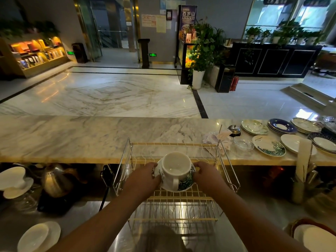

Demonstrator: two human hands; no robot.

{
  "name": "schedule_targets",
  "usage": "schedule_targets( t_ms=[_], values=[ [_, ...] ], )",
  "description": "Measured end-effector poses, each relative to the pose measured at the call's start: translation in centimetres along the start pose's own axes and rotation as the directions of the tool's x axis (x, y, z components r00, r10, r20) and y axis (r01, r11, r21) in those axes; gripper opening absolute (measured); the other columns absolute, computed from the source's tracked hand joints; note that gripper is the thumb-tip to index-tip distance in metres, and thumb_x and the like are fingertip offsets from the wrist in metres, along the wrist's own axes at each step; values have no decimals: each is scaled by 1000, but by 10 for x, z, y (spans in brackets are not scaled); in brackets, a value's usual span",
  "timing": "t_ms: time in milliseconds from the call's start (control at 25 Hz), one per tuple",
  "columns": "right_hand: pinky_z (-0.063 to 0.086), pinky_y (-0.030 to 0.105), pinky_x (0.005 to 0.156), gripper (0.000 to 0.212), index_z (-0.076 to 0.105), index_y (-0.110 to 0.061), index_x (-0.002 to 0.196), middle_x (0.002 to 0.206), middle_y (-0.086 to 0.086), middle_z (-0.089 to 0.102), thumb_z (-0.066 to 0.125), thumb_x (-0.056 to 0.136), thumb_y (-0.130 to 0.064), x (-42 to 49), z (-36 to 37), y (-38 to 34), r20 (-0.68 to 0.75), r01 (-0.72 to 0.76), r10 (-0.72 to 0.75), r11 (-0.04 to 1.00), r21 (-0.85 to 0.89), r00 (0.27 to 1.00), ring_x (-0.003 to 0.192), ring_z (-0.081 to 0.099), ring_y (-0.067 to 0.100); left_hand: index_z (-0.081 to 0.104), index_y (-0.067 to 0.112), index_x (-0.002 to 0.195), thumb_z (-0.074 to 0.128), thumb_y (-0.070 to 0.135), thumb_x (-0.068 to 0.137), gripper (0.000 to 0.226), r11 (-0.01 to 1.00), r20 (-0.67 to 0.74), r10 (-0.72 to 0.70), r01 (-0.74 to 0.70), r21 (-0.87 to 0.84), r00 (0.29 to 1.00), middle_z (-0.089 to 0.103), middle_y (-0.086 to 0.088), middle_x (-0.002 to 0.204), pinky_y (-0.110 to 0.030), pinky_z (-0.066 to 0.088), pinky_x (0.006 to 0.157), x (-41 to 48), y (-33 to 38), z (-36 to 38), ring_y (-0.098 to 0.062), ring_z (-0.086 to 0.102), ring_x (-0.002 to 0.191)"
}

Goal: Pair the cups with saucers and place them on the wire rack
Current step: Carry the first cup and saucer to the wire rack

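Note:
A white cup stands upright on a white saucer with green leaf print, its handle turned toward me. My left hand grips the saucer's left rim and my right hand grips its right rim. Cup and saucer are over the upper tier of the wire rack, near its middle; whether the saucer rests on the wires I cannot tell. The rack's lower tier holds nothing I can see.
Several saucers lie on the marble counter at right: a leaf-print one, a pale one, a blue one, and stacks beyond. White cups and saucers and a metal kettle sit at left. White plates lie at lower left.

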State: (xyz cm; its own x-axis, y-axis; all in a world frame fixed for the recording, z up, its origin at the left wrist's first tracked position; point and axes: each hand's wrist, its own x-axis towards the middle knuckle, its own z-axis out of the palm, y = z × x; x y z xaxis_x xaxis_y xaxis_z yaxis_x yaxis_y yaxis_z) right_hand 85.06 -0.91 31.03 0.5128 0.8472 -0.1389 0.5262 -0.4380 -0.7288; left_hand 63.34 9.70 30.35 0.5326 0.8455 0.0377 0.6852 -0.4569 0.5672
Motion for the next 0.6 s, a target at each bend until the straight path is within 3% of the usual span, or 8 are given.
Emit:
schedule_targets(
  t_ms=[80,160,280,360,440,600],
  values=[
    [55,24,71,32,59,-23,128,106,0,66,59,97,-29,-17,3,4,-100,153,-173,971,-183,980,82,64,6,57,30,132,58,51,95,42,991,-96,104,-95,96,990,66,7,113,-28,47,77,-16,0,0,-9,61,95],
    [43,27,94,41,52,-26,137,128,2,59,55,98,-38,-33,9,17,-131,276,-347,883,-380,929,111,53,12,57,30,131,51,55,97,43,962,-130,227,-201,187,965,61,6,128,-30,46,94,-33,-4,6,-14,57,117],
    [27,32,113,58,31,-26,153,158,-1,37,39,100,-48,-54,14,32,15,360,-409,783,-507,912,145,29,17,40,27,152,38,71,94,73,919,-18,282,-265,291,959,33,0,164,-42,23,123,-59,-13,21,-21,27,151],
    [11,32,118,66,14,-28,158,167,-5,12,28,100,-54,-62,17,39,115,388,-394,737,-553,912,152,2,13,17,27,162,28,80,91,89,900,54,295,-296,319,954,5,3,170,-39,0,124,-69,-19,31,-16,-1,156],
    [4,31,115,70,4,-30,158,166,-10,-3,24,98,-61,-67,19,41,166,405,-382,719,-565,909,149,-12,8,-3,30,162,25,84,89,94,890,96,306,-320,324,947,-14,9,168,-36,-12,122,-73,-23,36,-7,-21,152],
    [5,31,114,77,-4,-35,157,165,-13,-13,17,92,-69,-75,20,43,231,433,-369,703,-564,900,148,-17,6,-7,33,160,27,85,90,94,870,135,355,-379,316,925,-17,13,166,-39,-9,125,-78,-22,39,-2,-22,150]
  ],
)
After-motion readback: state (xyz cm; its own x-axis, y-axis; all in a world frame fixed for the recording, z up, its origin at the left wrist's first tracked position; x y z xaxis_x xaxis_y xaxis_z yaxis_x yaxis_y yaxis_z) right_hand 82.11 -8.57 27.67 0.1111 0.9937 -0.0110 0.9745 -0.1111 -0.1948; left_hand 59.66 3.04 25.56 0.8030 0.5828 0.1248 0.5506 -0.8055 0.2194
